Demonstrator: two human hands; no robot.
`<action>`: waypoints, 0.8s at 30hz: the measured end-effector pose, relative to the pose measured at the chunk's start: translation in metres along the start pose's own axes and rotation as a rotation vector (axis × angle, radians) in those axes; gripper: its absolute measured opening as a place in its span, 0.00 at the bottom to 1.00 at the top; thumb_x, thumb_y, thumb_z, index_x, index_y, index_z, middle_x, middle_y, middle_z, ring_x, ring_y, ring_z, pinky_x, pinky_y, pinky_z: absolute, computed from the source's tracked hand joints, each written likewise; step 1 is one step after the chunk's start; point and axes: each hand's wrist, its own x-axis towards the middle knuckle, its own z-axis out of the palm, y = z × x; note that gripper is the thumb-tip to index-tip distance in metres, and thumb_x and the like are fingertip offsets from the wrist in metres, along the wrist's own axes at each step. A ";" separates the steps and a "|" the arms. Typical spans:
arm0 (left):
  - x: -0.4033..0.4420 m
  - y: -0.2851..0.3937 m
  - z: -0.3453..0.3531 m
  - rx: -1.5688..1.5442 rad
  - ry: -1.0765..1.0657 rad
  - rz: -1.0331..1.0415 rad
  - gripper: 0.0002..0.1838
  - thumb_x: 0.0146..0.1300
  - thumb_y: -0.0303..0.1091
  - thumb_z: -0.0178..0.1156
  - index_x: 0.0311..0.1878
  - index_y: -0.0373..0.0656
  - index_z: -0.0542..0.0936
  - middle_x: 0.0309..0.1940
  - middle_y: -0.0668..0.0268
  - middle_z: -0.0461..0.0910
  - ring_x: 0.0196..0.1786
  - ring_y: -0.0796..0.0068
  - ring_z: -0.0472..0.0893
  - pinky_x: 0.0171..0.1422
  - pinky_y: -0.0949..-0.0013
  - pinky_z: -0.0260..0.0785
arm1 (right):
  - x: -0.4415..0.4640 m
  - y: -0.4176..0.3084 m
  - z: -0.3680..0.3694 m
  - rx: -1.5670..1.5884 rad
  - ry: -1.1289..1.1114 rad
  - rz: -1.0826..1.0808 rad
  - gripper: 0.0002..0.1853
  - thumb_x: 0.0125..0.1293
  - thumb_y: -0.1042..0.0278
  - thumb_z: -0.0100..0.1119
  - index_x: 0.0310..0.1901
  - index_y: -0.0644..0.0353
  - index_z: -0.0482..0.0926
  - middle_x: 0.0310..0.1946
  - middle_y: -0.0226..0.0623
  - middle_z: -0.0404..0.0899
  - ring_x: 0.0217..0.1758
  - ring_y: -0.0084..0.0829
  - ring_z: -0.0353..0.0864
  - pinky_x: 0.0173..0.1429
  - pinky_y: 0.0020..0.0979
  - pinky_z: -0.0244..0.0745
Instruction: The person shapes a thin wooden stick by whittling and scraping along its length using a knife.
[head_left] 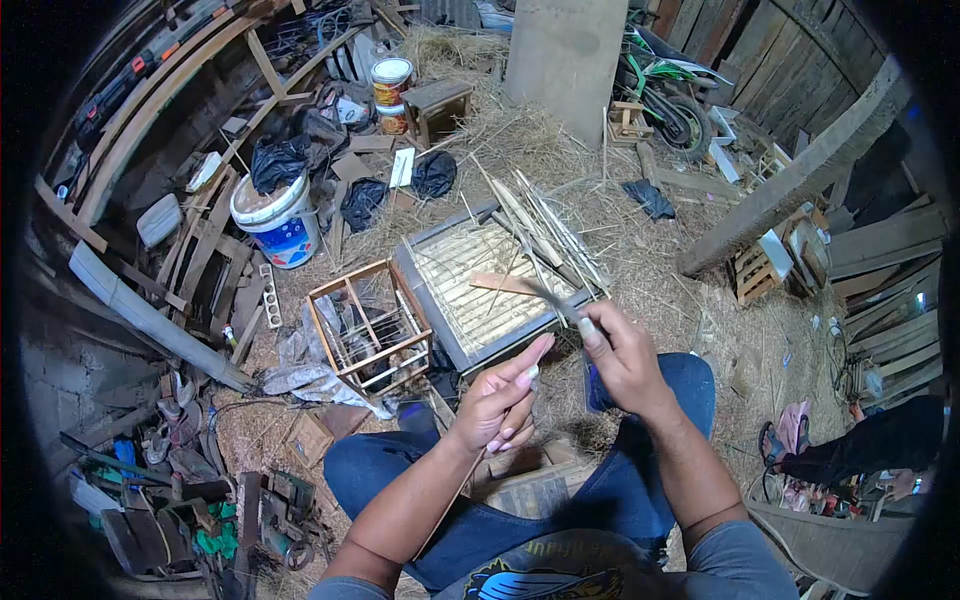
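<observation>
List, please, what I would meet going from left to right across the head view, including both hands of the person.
White bucket → wooden cage frame → left hand → right hand → another person's dark-clothed leg

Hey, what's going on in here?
Someone in blue jeans sits with a dark-bladed knife in the right grip and what looks like a thin brown stick in the left grip. In front, pale bamboo-like strips lie on a grey-framed slatted panel, beside a rectangular wooden-framed cage.
</observation>
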 end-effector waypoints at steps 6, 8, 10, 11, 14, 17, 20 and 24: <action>-0.001 0.002 0.003 0.064 0.088 0.018 0.25 0.79 0.35 0.40 0.77 0.47 0.56 0.08 0.70 0.62 0.05 0.81 0.59 0.11 0.75 0.55 | -0.013 -0.009 0.011 -0.165 -0.055 -0.187 0.09 0.70 0.57 0.55 0.38 0.53 0.76 0.19 0.40 0.77 0.23 0.45 0.80 0.24 0.44 0.69; -0.002 0.003 0.006 0.062 0.110 0.024 0.25 0.79 0.35 0.40 0.76 0.46 0.57 0.08 0.70 0.62 0.05 0.80 0.58 0.11 0.75 0.55 | -0.015 -0.010 0.013 -0.177 -0.062 -0.185 0.10 0.70 0.57 0.56 0.37 0.53 0.75 0.19 0.39 0.77 0.23 0.45 0.80 0.24 0.44 0.68; -0.001 0.004 0.009 0.080 0.088 0.025 0.25 0.79 0.36 0.40 0.76 0.46 0.58 0.08 0.70 0.62 0.04 0.80 0.58 0.11 0.75 0.55 | -0.015 -0.010 0.013 -0.189 -0.066 -0.185 0.10 0.70 0.57 0.56 0.35 0.53 0.74 0.19 0.39 0.77 0.23 0.45 0.80 0.24 0.44 0.68; -0.001 0.005 0.009 0.081 0.088 0.024 0.25 0.79 0.36 0.40 0.76 0.46 0.58 0.08 0.70 0.62 0.04 0.80 0.58 0.11 0.75 0.55 | -0.015 -0.010 0.013 -0.211 -0.073 -0.188 0.10 0.70 0.58 0.56 0.35 0.54 0.73 0.20 0.39 0.77 0.23 0.45 0.80 0.23 0.44 0.68; -0.001 0.005 0.009 0.067 0.073 0.039 0.25 0.79 0.36 0.40 0.76 0.46 0.57 0.08 0.70 0.62 0.04 0.80 0.57 0.11 0.75 0.54 | -0.013 -0.012 0.012 -0.248 -0.075 -0.196 0.10 0.70 0.58 0.56 0.33 0.53 0.73 0.20 0.38 0.77 0.23 0.44 0.80 0.23 0.43 0.69; 0.000 0.005 0.007 0.111 0.088 0.047 0.25 0.79 0.34 0.40 0.76 0.45 0.57 0.07 0.70 0.61 0.04 0.80 0.57 0.11 0.75 0.54 | -0.013 -0.009 0.013 -0.264 -0.050 -0.208 0.11 0.70 0.58 0.56 0.33 0.53 0.73 0.21 0.38 0.78 0.23 0.44 0.80 0.23 0.43 0.69; -0.001 0.005 0.007 0.139 0.104 0.049 0.25 0.79 0.34 0.40 0.76 0.44 0.57 0.07 0.70 0.61 0.04 0.80 0.57 0.11 0.75 0.54 | -0.010 0.000 0.009 -0.291 -0.003 -0.142 0.11 0.70 0.58 0.55 0.33 0.53 0.73 0.20 0.37 0.78 0.22 0.44 0.80 0.23 0.43 0.70; -0.001 0.000 0.006 0.139 0.075 0.097 0.23 0.79 0.34 0.41 0.73 0.43 0.62 0.06 0.70 0.61 0.04 0.80 0.57 0.11 0.75 0.54 | -0.010 0.003 -0.001 -0.305 0.060 -0.113 0.10 0.71 0.57 0.54 0.36 0.52 0.76 0.18 0.38 0.77 0.20 0.44 0.79 0.22 0.43 0.69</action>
